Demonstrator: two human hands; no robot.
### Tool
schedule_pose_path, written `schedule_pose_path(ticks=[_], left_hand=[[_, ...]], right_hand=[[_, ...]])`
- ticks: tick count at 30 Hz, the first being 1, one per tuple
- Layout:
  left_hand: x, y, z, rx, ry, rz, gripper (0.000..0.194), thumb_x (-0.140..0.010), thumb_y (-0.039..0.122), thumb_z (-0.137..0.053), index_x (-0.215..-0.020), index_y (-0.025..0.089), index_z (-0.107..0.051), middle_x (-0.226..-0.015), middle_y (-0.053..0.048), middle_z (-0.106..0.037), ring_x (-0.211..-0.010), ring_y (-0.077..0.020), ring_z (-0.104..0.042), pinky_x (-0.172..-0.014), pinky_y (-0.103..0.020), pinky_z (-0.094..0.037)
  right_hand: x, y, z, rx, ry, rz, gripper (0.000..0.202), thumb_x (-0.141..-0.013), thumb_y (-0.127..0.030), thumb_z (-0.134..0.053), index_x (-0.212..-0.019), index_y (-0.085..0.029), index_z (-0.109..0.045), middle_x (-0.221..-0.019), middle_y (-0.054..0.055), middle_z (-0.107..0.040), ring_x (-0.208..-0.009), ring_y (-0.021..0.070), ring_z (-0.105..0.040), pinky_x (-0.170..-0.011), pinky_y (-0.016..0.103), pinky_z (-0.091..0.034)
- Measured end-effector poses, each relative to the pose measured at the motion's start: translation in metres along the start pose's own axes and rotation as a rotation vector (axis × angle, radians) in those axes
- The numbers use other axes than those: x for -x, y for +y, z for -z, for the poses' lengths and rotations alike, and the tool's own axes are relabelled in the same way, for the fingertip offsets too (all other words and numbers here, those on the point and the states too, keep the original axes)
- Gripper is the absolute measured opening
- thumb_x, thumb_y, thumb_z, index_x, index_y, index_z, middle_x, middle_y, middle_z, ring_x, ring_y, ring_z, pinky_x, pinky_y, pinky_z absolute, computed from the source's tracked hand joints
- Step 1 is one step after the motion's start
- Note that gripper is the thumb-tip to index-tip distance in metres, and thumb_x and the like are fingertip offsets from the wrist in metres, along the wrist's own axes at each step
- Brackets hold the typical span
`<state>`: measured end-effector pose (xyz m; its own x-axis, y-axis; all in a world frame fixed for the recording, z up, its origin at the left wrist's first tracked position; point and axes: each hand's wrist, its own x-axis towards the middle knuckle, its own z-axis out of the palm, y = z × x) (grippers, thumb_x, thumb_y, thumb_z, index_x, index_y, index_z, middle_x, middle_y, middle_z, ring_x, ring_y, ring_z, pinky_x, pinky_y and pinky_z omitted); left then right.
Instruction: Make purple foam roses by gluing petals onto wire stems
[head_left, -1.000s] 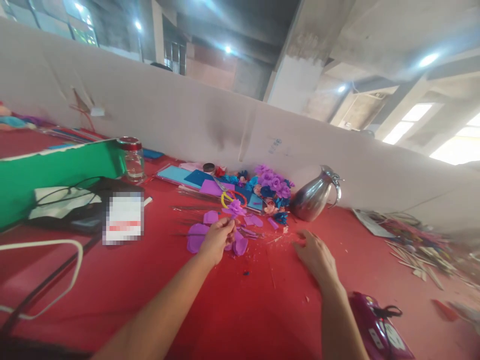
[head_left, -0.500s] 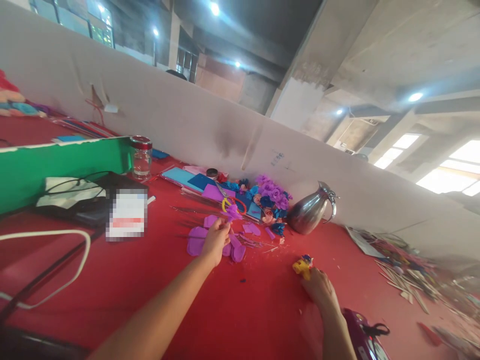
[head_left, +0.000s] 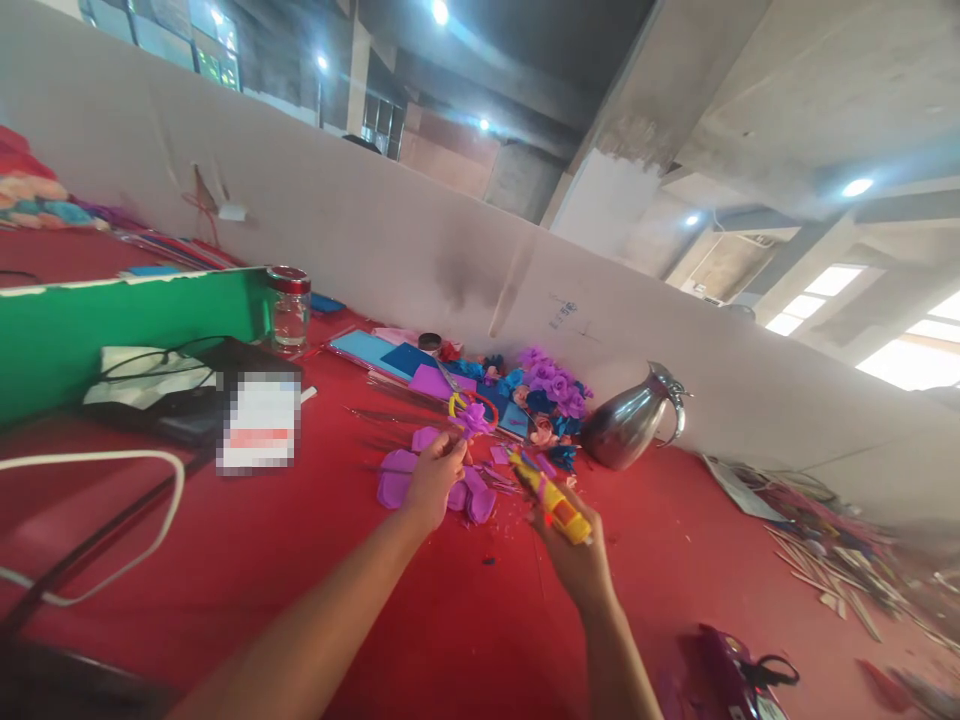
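My left hand (head_left: pixel 435 482) is closed, its fingertips pinching a purple paper flower (head_left: pixel 471 420) upright. Under and around that hand lie cut purple paper petals (head_left: pixel 396 478) on the red table (head_left: pixel 450 620). A yellow glue gun (head_left: pixel 555 502) is in my right hand (head_left: pixel 581 560), tilted with its narrow end toward the flower but apart from it. Scissors (head_left: pixel 491 408) with red and yellow handles lie just behind the flower. Finished purple, blue and pink paper flowers (head_left: pixel 551 385) are heaped beyond my hands.
A steel jug (head_left: pixel 626 425) stands right of the flowers. At left are a lidded glass jar (head_left: pixel 289 315), a green panel (head_left: pixel 135 320) and a white cable (head_left: pixel 176 500). Sticks (head_left: pixel 832 570) lie far right, with a dark purple object (head_left: pixel 731 670) at the front right.
My right hand has lifted the yellow glue gun and brought it left and forward, closer to my left hand. My left hand still holds the purple flower, now turned more upright.
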<state>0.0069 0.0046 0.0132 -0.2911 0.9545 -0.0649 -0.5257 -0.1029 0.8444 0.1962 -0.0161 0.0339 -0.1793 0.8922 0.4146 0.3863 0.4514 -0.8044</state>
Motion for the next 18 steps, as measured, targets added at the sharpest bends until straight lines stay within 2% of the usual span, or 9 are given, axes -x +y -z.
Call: schedule_pose_path(ticks=[4, 9, 18], left_hand=[[0.002, -0.007, -0.003, -0.120, -0.031, -0.041, 0.025, -0.070, 0.036, -0.066, -0.066, 0.017, -0.051, -0.061, 0.004, -0.049, -0.050, -0.0056, -0.037, -0.046, -0.019, -0.027], [0.006, -0.008, -0.007, -0.199, -0.073, -0.066, 0.025, -0.070, 0.038, -0.065, -0.066, 0.017, -0.052, -0.061, 0.004, -0.050, -0.050, -0.0062, -0.036, -0.047, -0.020, -0.027], [0.015, -0.001, -0.012, -0.183, -0.118, -0.046, 0.025, -0.067, 0.038, -0.067, -0.065, 0.017, -0.053, -0.061, 0.003, -0.051, -0.052, -0.0073, -0.038, -0.050, -0.021, -0.029]], right_hand=[[0.008, 0.001, -0.018, 0.101, -0.058, 0.074, 0.012, -0.074, -0.030, -0.067, -0.080, -0.019, -0.065, -0.071, 0.002, -0.066, -0.063, 0.0163, -0.058, -0.058, 0.025, -0.042], [0.007, 0.000, -0.016, 0.131, -0.029, 0.081, 0.008, -0.074, -0.027, -0.065, -0.076, -0.019, -0.062, -0.071, 0.001, -0.065, -0.063, 0.0158, -0.057, -0.058, 0.025, -0.040], [0.006, 0.004, -0.018, 0.130, 0.022, 0.025, 0.013, -0.075, -0.031, -0.065, -0.077, -0.019, -0.061, -0.070, 0.000, -0.064, -0.064, 0.0148, -0.055, -0.056, 0.023, -0.038]])
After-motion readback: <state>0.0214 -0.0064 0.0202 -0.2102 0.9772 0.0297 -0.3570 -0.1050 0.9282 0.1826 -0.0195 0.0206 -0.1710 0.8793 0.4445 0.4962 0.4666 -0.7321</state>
